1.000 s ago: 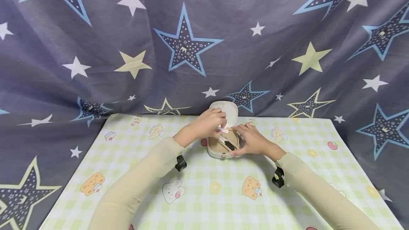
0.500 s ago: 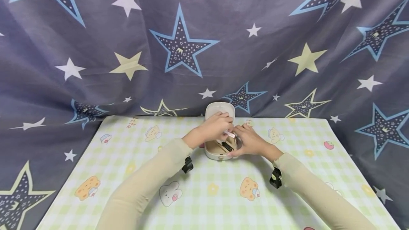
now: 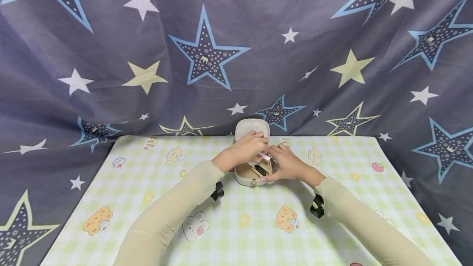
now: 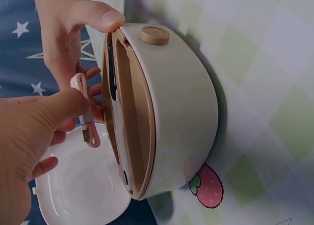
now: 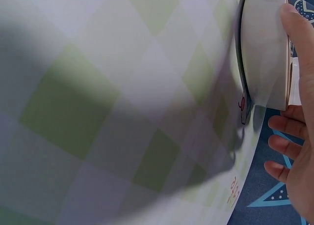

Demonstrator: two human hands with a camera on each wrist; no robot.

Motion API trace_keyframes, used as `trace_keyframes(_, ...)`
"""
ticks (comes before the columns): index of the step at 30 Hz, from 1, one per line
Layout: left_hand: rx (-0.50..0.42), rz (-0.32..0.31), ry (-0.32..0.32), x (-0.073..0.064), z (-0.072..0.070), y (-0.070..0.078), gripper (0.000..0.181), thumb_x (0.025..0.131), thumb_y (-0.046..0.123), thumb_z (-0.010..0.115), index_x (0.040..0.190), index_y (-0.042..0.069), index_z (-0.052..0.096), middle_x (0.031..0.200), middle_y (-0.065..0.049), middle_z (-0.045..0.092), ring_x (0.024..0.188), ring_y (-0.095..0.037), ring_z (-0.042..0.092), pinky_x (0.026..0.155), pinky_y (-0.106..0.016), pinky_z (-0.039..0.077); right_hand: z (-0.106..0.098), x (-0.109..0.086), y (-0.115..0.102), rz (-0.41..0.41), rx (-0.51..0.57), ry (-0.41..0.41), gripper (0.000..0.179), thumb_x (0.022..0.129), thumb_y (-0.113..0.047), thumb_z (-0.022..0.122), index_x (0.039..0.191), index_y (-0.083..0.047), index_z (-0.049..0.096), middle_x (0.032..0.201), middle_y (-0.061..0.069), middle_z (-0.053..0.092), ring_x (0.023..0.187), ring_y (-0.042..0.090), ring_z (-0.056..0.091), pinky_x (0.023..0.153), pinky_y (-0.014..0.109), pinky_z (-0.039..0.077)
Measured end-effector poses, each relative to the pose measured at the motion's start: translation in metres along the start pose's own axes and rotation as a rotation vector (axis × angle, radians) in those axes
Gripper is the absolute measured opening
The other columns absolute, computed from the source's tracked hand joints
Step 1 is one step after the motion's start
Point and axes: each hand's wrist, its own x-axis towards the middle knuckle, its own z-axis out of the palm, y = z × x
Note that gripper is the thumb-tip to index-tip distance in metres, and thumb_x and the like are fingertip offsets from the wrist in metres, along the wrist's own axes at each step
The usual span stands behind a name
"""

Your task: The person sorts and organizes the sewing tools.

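Observation:
An open white box [image 3: 244, 181] with a tan lining stands near the table's back edge. Its white lid [image 3: 253, 124] is tipped back behind it, and a round tan button [image 4: 154, 35] sits on its front wall. Over the box, my left hand [image 3: 248, 148] pinches a small folded pink cable [image 4: 93, 138] between thumb and fingers. My right hand [image 3: 290, 165] grips the box's right side, thumb on the front rim and fingers round behind. Inside lie a black piece [image 3: 260, 170] and a slim white piece [image 4: 120, 131], partly hidden by the compartment walls.
A table [image 3: 236, 237] with a green checked, cartoon-print cover lies under the box. Directly behind its back edge hangs a dark star-patterned curtain [image 3: 177, 93]. Small black cameras sit on the left wrist [image 3: 218, 191] and the right wrist [image 3: 317, 206].
My left hand has moved right across the box with the pink cable, closer to my right hand. My right hand has kept its grip on the box.

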Motion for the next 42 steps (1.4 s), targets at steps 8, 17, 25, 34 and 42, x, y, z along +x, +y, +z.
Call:
trace_keyframes(8, -0.018, -0.009, -0.045, 0.003, 0.002, 0.000, 0.006, 0.085, 0.024, 0.080, 0.088, 0.022, 0.075, 0.100, 0.007, 0.067, 0.099, -0.016, 0.056, 0.093, -0.036, 0.045, 0.000, 0.000, 0.001, -0.011, 0.005, 0.011, 0.107, 0.069, -0.064, 0.085, 0.151, -0.009, 0.046, 0.133, 0.009, 0.063, 0.105, 0.022, 0.053, 0.101, 0.048, 0.042)
trace_keyframes(17, 0.037, -0.005, -0.080, 0.005, 0.003, 0.000, 0.010, 0.085, 0.032, 0.081, 0.089, 0.025, 0.075, 0.100, 0.008, 0.067, 0.098, -0.016, 0.055, 0.089, -0.034, 0.044, -0.002, 0.002, 0.000, -0.010, 0.004, 0.006, 0.099, 0.068, -0.063, 0.085, 0.145, -0.010, 0.053, 0.126, 0.006, 0.065, 0.101, 0.020, 0.051, 0.096, 0.043, 0.042)
trace_keyframes(25, 0.036, -0.027, -0.085, 0.005, 0.007, 0.001, 0.008, 0.087, 0.033, 0.079, 0.090, 0.026, 0.077, 0.101, 0.008, 0.067, 0.100, -0.015, 0.056, 0.089, -0.034, 0.044, 0.000, 0.001, 0.000, -0.009, 0.002, 0.008, 0.094, 0.068, -0.063, 0.085, 0.140, -0.010, 0.057, 0.122, 0.004, 0.064, 0.100, 0.019, 0.050, 0.097, 0.042, 0.042)
trace_keyframes(34, 0.048, -0.039, -0.067, 0.004, 0.012, 0.001, 0.008, 0.089, 0.032, 0.076, 0.093, 0.026, 0.078, 0.102, 0.008, 0.068, 0.101, -0.015, 0.058, 0.089, -0.033, 0.045, -0.002, 0.002, 0.001, -0.006, 0.001, 0.006, 0.091, 0.069, -0.062, 0.085, 0.136, -0.007, 0.059, 0.125, 0.007, 0.065, 0.100, 0.020, 0.051, 0.094, 0.042, 0.044)
trace_keyframes(42, 0.053, -0.065, -0.091, 0.002, 0.016, 0.001, 0.014, 0.091, 0.036, 0.074, 0.100, 0.027, 0.080, 0.106, 0.007, 0.069, 0.104, -0.016, 0.058, 0.092, -0.034, 0.046, 0.000, 0.002, 0.000, -0.008, -0.001, 0.010, 0.089, 0.069, -0.063, 0.084, 0.134, -0.008, 0.059, 0.123, 0.006, 0.065, 0.099, 0.019, 0.051, 0.093, 0.041, 0.044)
